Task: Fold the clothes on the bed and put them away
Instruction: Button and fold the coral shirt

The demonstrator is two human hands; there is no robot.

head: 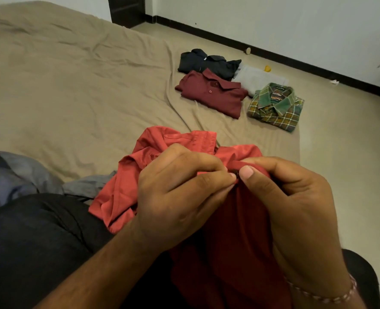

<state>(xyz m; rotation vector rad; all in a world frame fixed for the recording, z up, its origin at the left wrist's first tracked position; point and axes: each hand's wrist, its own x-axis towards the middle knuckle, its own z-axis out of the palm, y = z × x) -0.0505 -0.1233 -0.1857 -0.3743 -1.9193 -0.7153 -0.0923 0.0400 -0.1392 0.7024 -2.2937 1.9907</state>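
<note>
We see a bed [62, 85] under a wrinkled tan sheet, and at its far right side four folded garments lie close together: a dark navy shirt [207, 62], a maroon polo [211, 92] just in front of it, a pale grey piece [259, 80] partly tucked behind, and a green plaid shirt [276, 107] nearest the edge. Beyond them runs the floor [340, 130] with a small yellow object [267, 68] and a black skirting line along the white wall. At the left, a crumpled grey-blue garment [13, 172] lies loose on the sheet, beside our dark-trousered leg [35, 241].

The red shirt [160, 148] spreads unfolded on the bed just ahead of us, its nearer part gathered up over our lap. Both hands meet at one spot on its front edge. The left hand [178, 195] has its grip pinching the cloth between thumb and forefinger; the right hand [296, 201], a beaded bracelet [325, 296] at its wrist, pinches the same edge from the other side, thumb pressed at what looks like a small button. The hands hide the fabric beneath them.
</note>
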